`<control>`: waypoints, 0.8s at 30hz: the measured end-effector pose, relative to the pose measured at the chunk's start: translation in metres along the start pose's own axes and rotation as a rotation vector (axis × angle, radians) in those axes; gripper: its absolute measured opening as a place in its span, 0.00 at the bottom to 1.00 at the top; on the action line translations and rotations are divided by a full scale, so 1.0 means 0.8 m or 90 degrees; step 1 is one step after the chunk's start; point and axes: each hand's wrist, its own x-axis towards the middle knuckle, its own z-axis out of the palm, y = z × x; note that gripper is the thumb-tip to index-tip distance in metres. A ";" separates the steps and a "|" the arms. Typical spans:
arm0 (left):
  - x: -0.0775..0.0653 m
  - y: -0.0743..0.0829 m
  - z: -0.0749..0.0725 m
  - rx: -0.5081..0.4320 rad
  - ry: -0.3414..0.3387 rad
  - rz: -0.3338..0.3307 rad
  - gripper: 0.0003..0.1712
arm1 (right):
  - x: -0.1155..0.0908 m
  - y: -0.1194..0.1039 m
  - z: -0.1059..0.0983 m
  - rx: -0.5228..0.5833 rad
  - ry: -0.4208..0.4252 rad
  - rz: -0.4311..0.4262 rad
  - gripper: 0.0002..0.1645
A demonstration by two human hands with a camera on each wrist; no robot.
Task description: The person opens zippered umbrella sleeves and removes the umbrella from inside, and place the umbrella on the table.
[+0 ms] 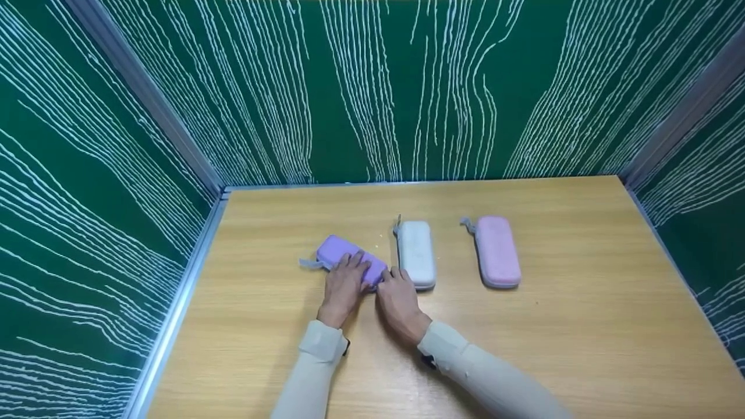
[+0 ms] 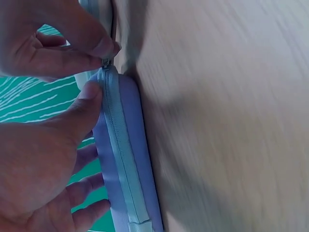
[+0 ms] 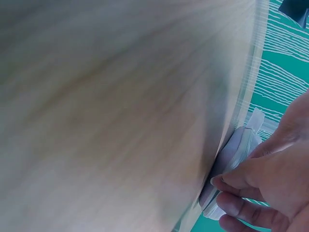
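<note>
A purple zip case (image 1: 333,247) lies aslant on the table, its grey strap (image 1: 311,263) sticking out at the left end. My left hand (image 1: 344,283) holds it, fingers over the top and thumb (image 2: 90,92) against the zipped side. At the case's right end, my right hand (image 1: 400,299) pinches the zipper slider (image 2: 106,64) between thumb and forefinger. In the left wrist view the grey zipper (image 2: 118,130) runs shut along the side below the slider. The right hand's fingers (image 3: 236,181) hide that end of the case in the right wrist view.
Right beside the right hand lies a white zip case (image 1: 417,250), and farther right a pink zip case (image 1: 498,250). The wooden table (image 1: 582,326) is bordered by green panels (image 1: 349,87) with white wavy lines at the back and both sides.
</note>
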 end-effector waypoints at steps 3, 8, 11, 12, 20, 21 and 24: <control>0.002 0.001 0.004 0.014 0.021 0.000 0.26 | 0.000 0.001 0.002 -0.004 0.013 0.003 0.08; 0.004 0.002 0.008 0.029 0.040 -0.006 0.27 | 0.001 0.004 0.001 -0.003 0.010 0.005 0.08; 0.005 0.002 0.010 0.033 0.052 -0.006 0.28 | 0.002 0.006 0.000 0.002 -0.003 0.008 0.06; 0.005 0.002 0.010 0.027 0.051 -0.006 0.28 | 0.002 0.007 0.000 0.004 -0.009 0.010 0.06; 0.008 -0.015 0.000 -0.098 -0.057 -0.007 0.26 | 0.000 0.010 -0.003 0.012 -0.040 0.020 0.03; 0.009 -0.018 -0.003 -0.110 -0.075 -0.007 0.26 | 0.000 0.010 -0.003 0.011 -0.043 0.020 0.03; 0.013 -0.028 -0.010 -0.146 -0.115 -0.007 0.25 | 0.001 0.010 -0.004 0.014 -0.052 0.024 0.04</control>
